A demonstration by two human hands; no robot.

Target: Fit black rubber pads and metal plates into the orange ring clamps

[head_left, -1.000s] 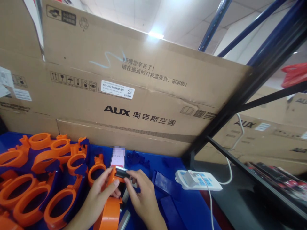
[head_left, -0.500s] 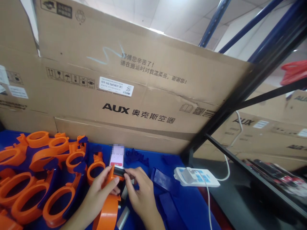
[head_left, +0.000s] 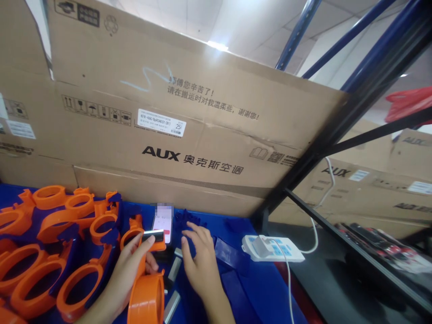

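My left hand (head_left: pixel 130 261) is closed around an orange plastic tape dispenser (head_left: pixel 146 297). Its thumb presses on a black strip (head_left: pixel 154 236) with a pale toothed edge, which lies across the dispenser's top end. Apart from it on the right, my right hand (head_left: pixel 200 258) has its fingers spread, with nothing visible in them. Its fingertips are near a cluster of small dark blue plastic parts (head_left: pixel 189 218). Between the hands, silver metal pieces (head_left: pixel 175 265) lie on the blue surface.
Several orange dispenser frames (head_left: pixel 79 288) with blue parts crowd the left. A phone (head_left: pixel 163 222) lies before the AUX cardboard (head_left: pixel 202 135). Flat dark blue pieces (head_left: pixel 231 256) and a white power strip (head_left: pixel 290 254) with cables are on the right, beside a black metal rack post (head_left: pixel 297 168).
My right hand has let go of the black strip and opened, moving a little right and away. My left hand has shifted slightly left with the tape dispenser, whose toothed edge now shows.
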